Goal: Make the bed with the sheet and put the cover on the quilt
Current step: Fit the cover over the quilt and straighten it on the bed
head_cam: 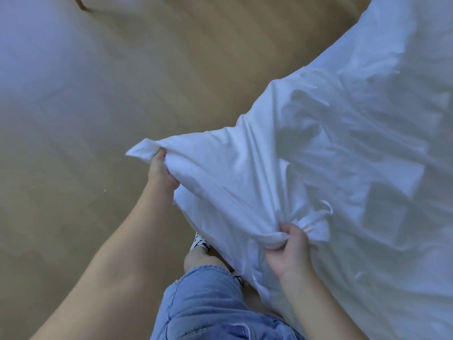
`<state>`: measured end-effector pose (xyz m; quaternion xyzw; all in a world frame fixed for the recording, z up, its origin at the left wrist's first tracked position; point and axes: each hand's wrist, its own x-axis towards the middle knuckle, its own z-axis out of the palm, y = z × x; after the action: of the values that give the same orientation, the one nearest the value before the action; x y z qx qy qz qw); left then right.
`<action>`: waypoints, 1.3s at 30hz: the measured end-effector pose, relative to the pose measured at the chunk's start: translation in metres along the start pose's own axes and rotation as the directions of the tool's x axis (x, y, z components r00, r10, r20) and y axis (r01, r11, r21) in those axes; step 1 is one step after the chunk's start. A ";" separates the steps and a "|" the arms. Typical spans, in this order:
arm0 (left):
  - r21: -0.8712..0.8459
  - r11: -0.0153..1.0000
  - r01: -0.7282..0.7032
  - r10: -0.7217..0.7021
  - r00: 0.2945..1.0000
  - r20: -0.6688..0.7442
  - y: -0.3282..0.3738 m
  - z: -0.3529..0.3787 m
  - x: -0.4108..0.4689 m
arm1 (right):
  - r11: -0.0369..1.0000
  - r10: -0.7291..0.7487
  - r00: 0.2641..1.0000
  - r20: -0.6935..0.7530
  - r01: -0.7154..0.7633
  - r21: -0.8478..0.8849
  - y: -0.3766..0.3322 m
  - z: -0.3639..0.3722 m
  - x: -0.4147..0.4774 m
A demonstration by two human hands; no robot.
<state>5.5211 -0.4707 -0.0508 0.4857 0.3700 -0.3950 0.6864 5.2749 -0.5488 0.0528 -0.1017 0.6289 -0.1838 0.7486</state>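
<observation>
A white quilt in its cover (343,143) spreads over the bed on the right and bulges toward me at one corner. My left hand (160,169) grips that corner, whose tip pokes out past my thumb. My right hand (290,246) grips a bunched fold of the same white fabric lower down, near a small fabric tie (327,208). The cloth is pulled taut between the two hands. The bed underneath is hidden by the fabric.
Light wooden floor (122,94) fills the left and top of the view. A brown furniture leg (79,2) stands at the top left. My legs in blue denim shorts (208,303) and a patterned shoe (199,242) are beside the bed edge.
</observation>
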 end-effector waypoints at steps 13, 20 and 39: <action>0.105 0.991 0.087 -0.104 0.981 0.165 -0.035 0.058 -0.029 | 0.990 0.134 0.987 0.091 -0.130 -0.053 0.010 0.010 0.016; 0.117 0.991 0.062 -0.040 0.982 -0.182 -0.013 0.001 0.014 | 0.952 0.269 0.956 0.118 -0.283 0.119 0.048 -0.045 0.003; 0.034 -0.738 -0.674 -0.609 0.686 0.398 -0.350 0.079 -0.120 | 0.984 0.145 0.948 -0.283 -0.108 0.144 0.006 -0.218 0.011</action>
<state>5.1657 -0.6001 -0.0550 0.5999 -0.6580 -0.4179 -0.1802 5.0638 -0.5303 -0.0002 0.0151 0.7250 -0.1879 0.6625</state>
